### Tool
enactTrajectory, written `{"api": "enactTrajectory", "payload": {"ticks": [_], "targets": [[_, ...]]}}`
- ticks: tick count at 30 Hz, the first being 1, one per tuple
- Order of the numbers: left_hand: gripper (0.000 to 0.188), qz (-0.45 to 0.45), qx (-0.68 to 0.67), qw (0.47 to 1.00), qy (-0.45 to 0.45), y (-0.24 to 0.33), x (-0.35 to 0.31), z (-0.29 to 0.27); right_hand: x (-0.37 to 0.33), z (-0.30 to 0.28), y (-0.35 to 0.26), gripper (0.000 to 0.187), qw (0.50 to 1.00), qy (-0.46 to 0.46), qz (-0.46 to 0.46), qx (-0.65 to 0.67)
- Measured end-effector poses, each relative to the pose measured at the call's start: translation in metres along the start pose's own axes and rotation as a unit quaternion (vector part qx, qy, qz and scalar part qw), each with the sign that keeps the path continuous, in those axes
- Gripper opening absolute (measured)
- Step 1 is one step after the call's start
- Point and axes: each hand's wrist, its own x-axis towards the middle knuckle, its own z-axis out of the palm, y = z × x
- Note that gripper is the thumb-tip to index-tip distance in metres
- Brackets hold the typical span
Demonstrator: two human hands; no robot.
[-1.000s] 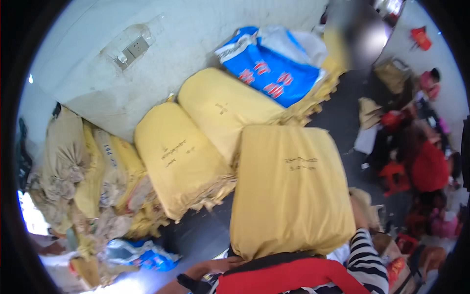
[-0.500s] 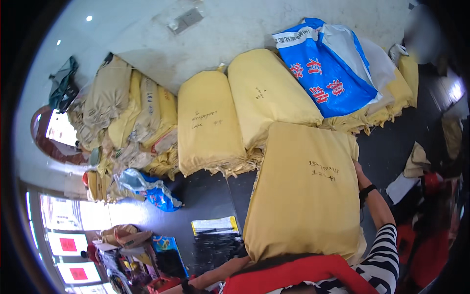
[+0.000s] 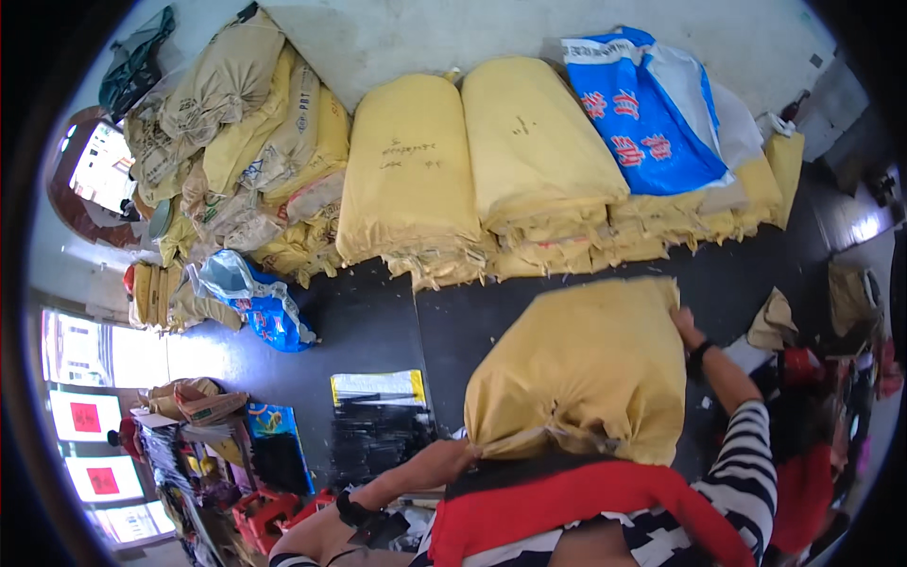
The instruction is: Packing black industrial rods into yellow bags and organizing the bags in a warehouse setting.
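A large full yellow sack [image 3: 586, 350] is directly in front of my body, its gathered, tied end towards me. My left hand [image 3: 449, 461] is closed on the sack's near left corner, pinching the cloth. At the far right corner, my right hand [image 3: 688, 326] is closed on the sack's edge, its fingertips partly hidden behind the cloth. Beyond it, two plump yellow sacks, a left one [image 3: 406, 161] and a right one [image 3: 534, 142], lie on top of a low stack against the wall. A blue and white bag [image 3: 642, 123] is draped on the stack's right part.
More sacks [image 3: 236, 142] are heaped at the far left. A crumpled blue bag [image 3: 269, 317] lies on the dark floor [image 3: 378, 317], near a yellow-edged sheet [image 3: 378, 389]. Red containers [image 3: 265, 518] and clutter stand at lower left. Brown paper [image 3: 772, 319] lies to the right.
The sack has tilted, so its broad written face is replaced by the gathered end. My left hand now shows more fully at its corner. The stacked sacks sit higher in view.
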Motion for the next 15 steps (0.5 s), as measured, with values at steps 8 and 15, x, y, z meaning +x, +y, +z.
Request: {"api": "enactTrajectory", "payload": {"ticks": [8, 15], "targets": [[0.04, 0.007, 0.048, 0.997, -0.053, -0.046, 0.018, -0.005, -0.025, 0.176, 0.057, 0.053, 0.998, -0.049, 0.026, 0.009], [0.04, 0.027, 0.074, 0.995, -0.055, -0.07, 0.008, -0.016, -0.04, 0.165, 0.05, 0.051, 0.978, 0.062, 0.166, 0.112]]}}
